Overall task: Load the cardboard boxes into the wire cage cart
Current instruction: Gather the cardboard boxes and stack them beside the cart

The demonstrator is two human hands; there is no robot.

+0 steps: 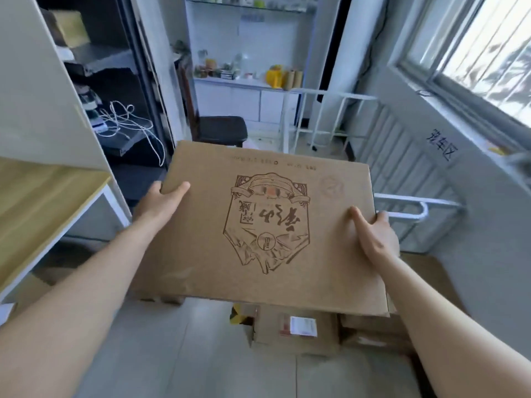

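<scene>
Two hands carry one wide, flat cardboard box (pixel 267 225) in the air in front of the person, printed face up, its far right corner close to the wire cage cart (pixel 416 201) in this view. The cart stands ahead on the right, along the wall under the window (pixel 488 53). The left hand (pixel 161 202) grips the left edge with the thumb lying on the top face; its other fingers are under the box, so I cannot tell how they lie. The right hand (pixel 373 234) grips the right edge, thumb on top and fingers curled round the edge. To do this step well, I think the person should turn the box to the right, keep it level, and raise the far edge over the white rail before lowering. Both hands should stay on until the box rests inside. More boxes (pixel 296 331) lie on the floor just below, so the feet need care.
</scene>
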